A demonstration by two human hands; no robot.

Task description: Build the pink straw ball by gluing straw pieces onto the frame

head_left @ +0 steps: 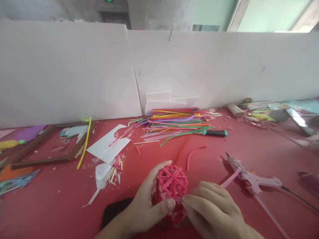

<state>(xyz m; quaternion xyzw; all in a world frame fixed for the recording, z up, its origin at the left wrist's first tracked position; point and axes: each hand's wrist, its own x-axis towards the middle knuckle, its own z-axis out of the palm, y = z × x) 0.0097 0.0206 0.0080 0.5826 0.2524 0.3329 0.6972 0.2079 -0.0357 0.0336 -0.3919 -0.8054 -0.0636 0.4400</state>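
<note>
A small pink lattice object (173, 181), built of crossed strips, is held upright near the front edge of the view. My left hand (151, 202) wraps round its left side, the thumb across its front and a finger at its top. On the right side, my right hand (214, 209) has its fingers closed at the object's lower right edge; whether a small piece is pinched there is hidden. A curved pink strip (190, 157) lies behind the object, beside an orange strip (180, 151).
A pink glue gun (259, 181) with a cord lies right. Behind are a pile of coloured strips (174, 122) and a green-black handled tool (215, 133). White paper (108, 142), scraps and a brown frame (45, 162) lie left. White boards (199, 66) stand behind the red table (74, 196).
</note>
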